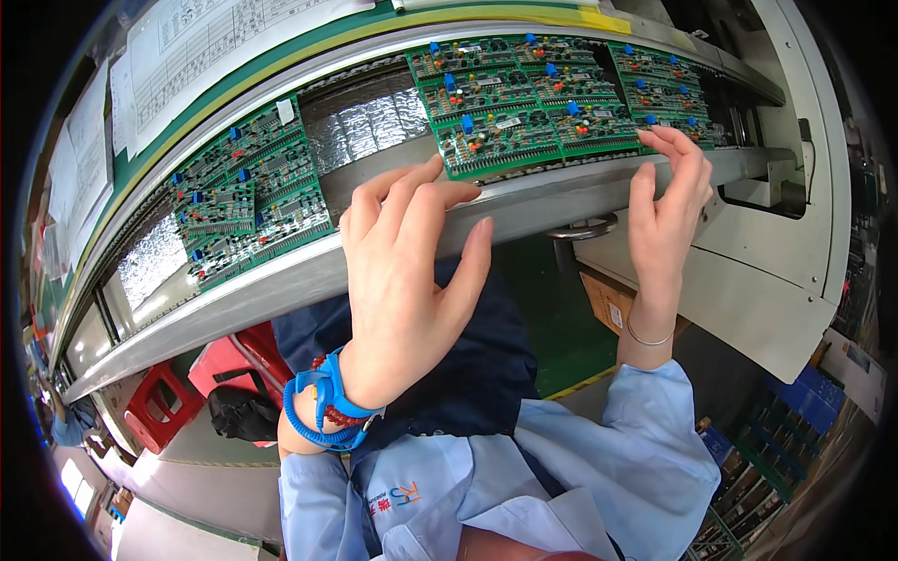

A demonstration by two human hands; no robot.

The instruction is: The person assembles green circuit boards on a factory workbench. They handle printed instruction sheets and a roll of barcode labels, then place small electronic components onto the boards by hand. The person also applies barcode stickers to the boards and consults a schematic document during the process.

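A green circuit board panel with blue, red and white parts lies on a conveyor between two metal rails. My left hand is over the near rail, fingers spread, its fingertips beside the panel's near left corner. At the panel's near right corner is my right hand, thumb and fingers apart; whether its fingertips touch the board I cannot tell. Another board panel sits against it on the right. Farther left on the conveyor lies a third board panel, with a smaller board on top.
The near metal rail runs across in front of me. Paper sheets lie beyond the far rail. A pale machine housing stands at the right. Red stools and a black bag are below left, a cardboard box below right.
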